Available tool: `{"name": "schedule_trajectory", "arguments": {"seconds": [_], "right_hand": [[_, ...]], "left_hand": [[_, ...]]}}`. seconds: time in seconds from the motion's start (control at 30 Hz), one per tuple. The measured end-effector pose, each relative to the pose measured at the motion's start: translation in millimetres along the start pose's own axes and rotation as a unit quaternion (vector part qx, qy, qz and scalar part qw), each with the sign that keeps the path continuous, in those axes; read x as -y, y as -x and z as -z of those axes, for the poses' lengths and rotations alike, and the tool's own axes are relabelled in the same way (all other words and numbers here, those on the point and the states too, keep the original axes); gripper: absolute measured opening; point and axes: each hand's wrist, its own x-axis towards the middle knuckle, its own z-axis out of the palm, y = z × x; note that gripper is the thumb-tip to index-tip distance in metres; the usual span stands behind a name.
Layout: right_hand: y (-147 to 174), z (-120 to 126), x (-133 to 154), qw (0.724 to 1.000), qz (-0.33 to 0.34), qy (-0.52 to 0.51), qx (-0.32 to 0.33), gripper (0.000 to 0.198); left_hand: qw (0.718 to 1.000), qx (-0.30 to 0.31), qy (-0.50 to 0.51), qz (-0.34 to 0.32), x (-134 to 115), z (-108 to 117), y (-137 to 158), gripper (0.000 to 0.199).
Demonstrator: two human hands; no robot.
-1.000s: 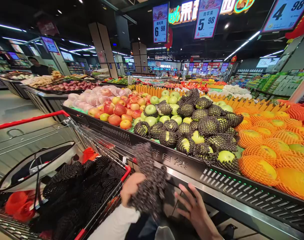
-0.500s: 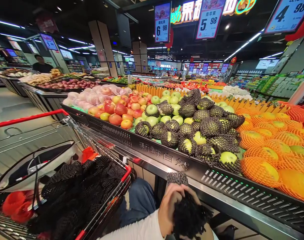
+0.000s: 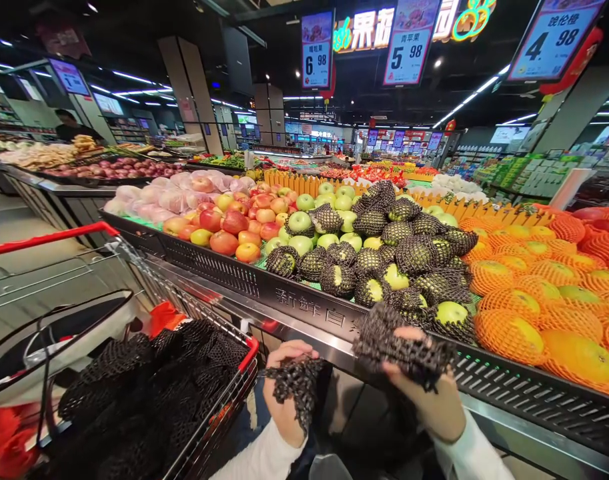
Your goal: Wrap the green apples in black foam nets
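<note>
My left hand (image 3: 280, 403) is closed around a crumpled black foam fruit net (image 3: 301, 383), above the gap between the cart and the display. Further right, my right hand (image 3: 440, 405) grips another black foam net sleeve (image 3: 384, 339), raised at the front edge of the black display tray (image 3: 224, 275). Whether fruit sits inside that sleeve I cannot tell. Just beyond lie green apples (image 3: 451, 312), several of them wrapped in black nets. A pile of loose black foam nets (image 3: 149, 393) fills the shopping cart (image 3: 249, 350) on the left.
Red and yellow apples (image 3: 224, 243) lie left of the green ones, and oranges in orange nets (image 3: 509, 333) to the right. A metal ledge (image 3: 314, 341) runs along the display front. Price screens (image 3: 411, 47) hang overhead. A person (image 3: 74, 127) stands far left.
My hands have moved apart: the left is now lower left with a net, the right has risen with another sleeve towards the tray edge. The view has shifted slightly.
</note>
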Motion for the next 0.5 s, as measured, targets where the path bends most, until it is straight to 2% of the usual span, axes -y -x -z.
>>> {"name": "schedule_trajectory", "arguments": {"seconds": [0.07, 0.13, 0.2, 0.27, 0.3, 0.37, 0.43, 0.5], "right_hand": [[-55, 10, 12, 0.993, 0.083, 0.072, -0.047, 0.025], [-113, 9, 15, 0.976, 0.127, 0.161, -0.074, 0.035], [-165, -4, 10, 0.949, 0.114, 0.295, -0.013, 0.060], [-201, -20, 0, 0.908, 0.064, 0.399, 0.106, 0.086], [-214, -27, -5, 0.890, 0.027, 0.422, 0.170, 0.096], [-228, -34, -10, 0.874, -0.010, 0.426, 0.234, 0.107], [-233, -31, -7, 0.888, 0.003, 0.408, 0.212, 0.110], [-235, -21, 0, 0.906, 0.034, 0.396, 0.145, 0.105]], "left_hand": [[0.999, -0.040, -0.003, -0.016, -5, 8, -8, 0.017], [0.998, -0.055, -0.015, -0.022, -11, 15, -9, 0.017], [0.997, -0.052, -0.042, -0.032, -18, 19, -6, 0.015], [0.994, -0.044, -0.087, -0.053, -24, 23, -3, 0.010], [0.991, -0.037, -0.112, -0.071, -26, 26, -2, 0.008], [0.983, -0.013, -0.151, -0.106, -31, 33, -4, 0.009], [0.980, 0.017, -0.162, -0.112, -33, 40, -9, 0.016], [0.983, 0.026, -0.168, -0.074, -34, 48, -14, 0.024]]}}
